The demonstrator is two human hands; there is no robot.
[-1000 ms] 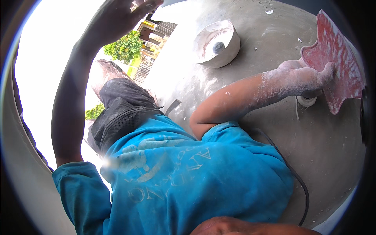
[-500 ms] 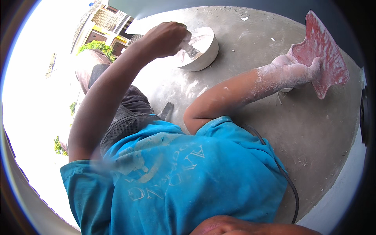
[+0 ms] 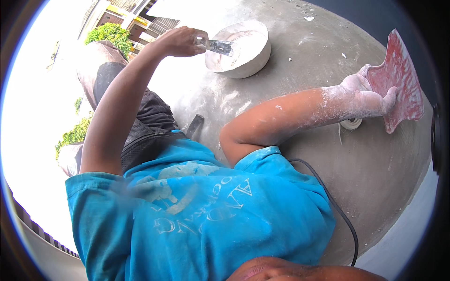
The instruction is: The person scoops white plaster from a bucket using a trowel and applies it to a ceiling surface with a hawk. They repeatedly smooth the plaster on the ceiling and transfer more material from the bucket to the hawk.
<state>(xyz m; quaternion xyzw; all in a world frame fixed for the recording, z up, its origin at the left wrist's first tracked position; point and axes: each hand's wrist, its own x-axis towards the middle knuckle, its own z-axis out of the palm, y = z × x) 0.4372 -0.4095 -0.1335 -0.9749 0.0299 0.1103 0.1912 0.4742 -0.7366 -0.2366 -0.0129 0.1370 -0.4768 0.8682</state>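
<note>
My left hand [image 3: 183, 42] grips a small putty knife [image 3: 220, 47], its blade over the white round basin [image 3: 251, 65], which has pale, powdery material inside. My right hand [image 3: 363, 96], coated in white powder to the forearm, holds a red, white-smeared flexible board [image 3: 401, 84] out at the far right. Beneath that hand a small white roll [image 3: 351, 123] lies on the grey concrete floor [image 3: 307, 70].
My legs in dusty dark trousers [image 3: 103, 75] stretch upper left. A dark flat object [image 3: 195, 125] lies beside my waist; a black cable [image 3: 340, 206] runs along the right. A dark wall [image 3: 347, 23] borders the floor. Foliage [image 3: 108, 37] and a building show beyond.
My left hand came down from high up to the basin, dipped the knife in, then shifted slightly left and up with it. My right hand and the red board moved only slightly.
</note>
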